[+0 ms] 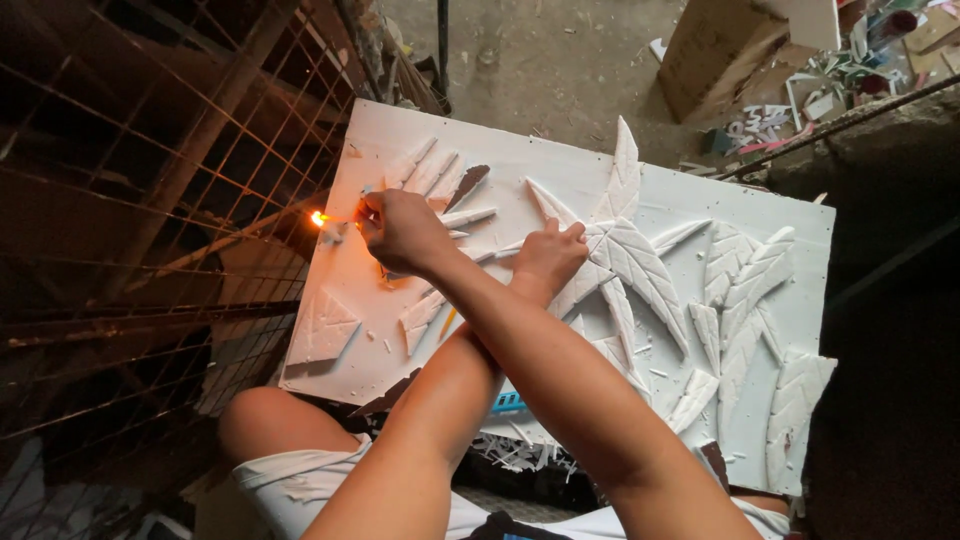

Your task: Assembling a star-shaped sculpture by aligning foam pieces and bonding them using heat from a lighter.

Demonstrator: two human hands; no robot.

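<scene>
A white board (420, 130) lies tilted across my lap, covered with raised white leaf shapes (640, 265). My arms are crossed. My right hand (400, 232) reaches over to the board's left side and pinches a small thin thing whose tip burns with an orange flame (320, 218) just above the board edge. What the thin thing is I cannot make out. My left hand (550, 258) rests with curled fingers on a leaf shape near the middle of the board, holding nothing.
A rusty wire mesh rack (150, 200) stands close on the left. A cardboard box (715, 50) and white offcuts (800, 95) lie on the concrete floor beyond. White scraps (510, 450) hang below the board's near edge. My knee (270, 420) is under its left corner.
</scene>
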